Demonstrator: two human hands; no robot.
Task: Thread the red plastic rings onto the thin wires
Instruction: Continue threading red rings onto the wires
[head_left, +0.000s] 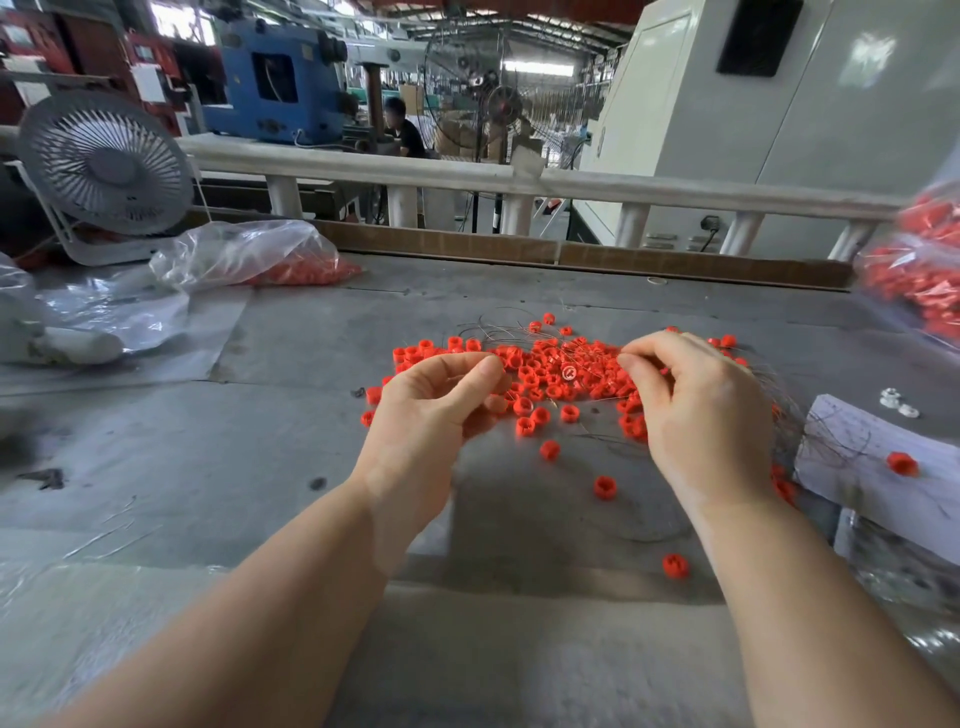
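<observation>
A heap of small red plastic rings lies on the grey table, with thin dark wires tangled over and behind it. My left hand hovers at the heap's left edge, fingers curled, thumb and forefinger pinched together; what it pinches is too small to make out. My right hand is over the heap's right side, fingers curled, fingertips pinching a thin wire near the rings. More wires spread to the right of that hand. Loose rings lie nearer to me.
A clear bag of red rings lies at the back left next to a grey fan. Another bag of rings is at the right edge. A white paper with one ring lies right. A cardboard strip lines the table's far edge.
</observation>
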